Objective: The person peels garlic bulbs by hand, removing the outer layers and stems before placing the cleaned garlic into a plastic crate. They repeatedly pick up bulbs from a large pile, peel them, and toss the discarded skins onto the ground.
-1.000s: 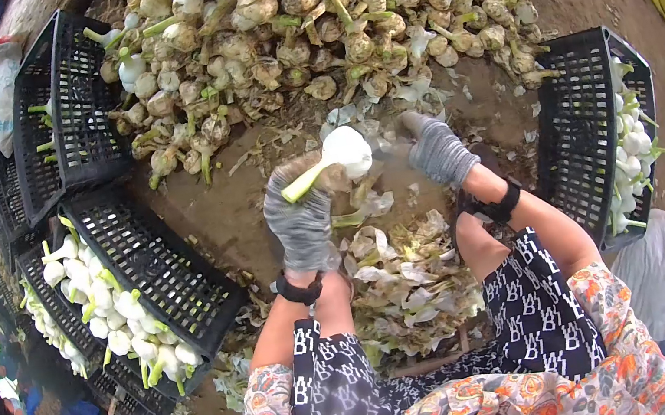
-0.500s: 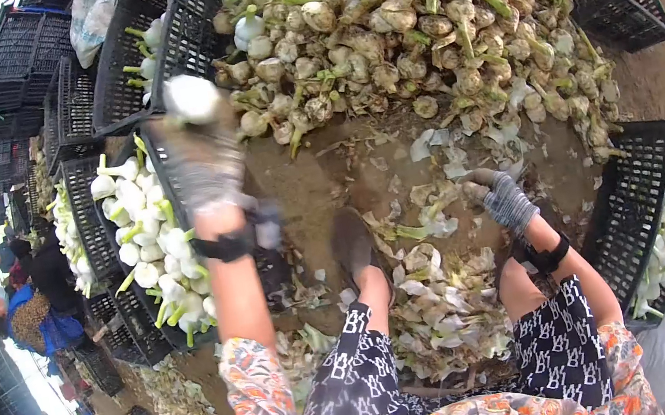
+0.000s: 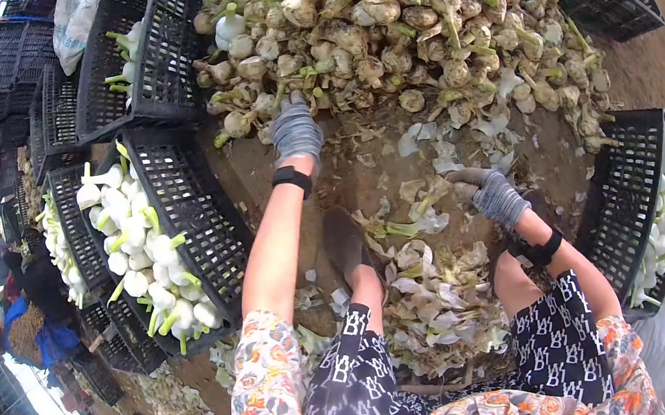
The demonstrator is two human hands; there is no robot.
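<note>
My left hand [image 3: 296, 132], in a grey glove, reaches to the lower left edge of the pile of soil-stained garlic [image 3: 373, 29]. Its fingertips are at a bulb there, and their grip is partly hidden. Over the floor scraps, my right hand [image 3: 490, 194] is gloved too, its fingers bent together and pointing left; whether something small is between them cannot be made out. Peeled white garlic with green stems [image 3: 140, 240] fills a black crate [image 3: 191, 205] left of my left arm.
Another black crate [image 3: 626, 198] with white bulbs stands at the right. Garlic skins [image 3: 435, 296] lie between my feet. More crates [image 3: 6, 69] are stacked at the far left, near a person in blue [image 3: 18, 326].
My left hand has moved right from above the left crates to the pile's edge. The white bulb it carried is no longer in it. The right hand stays about where it was.
</note>
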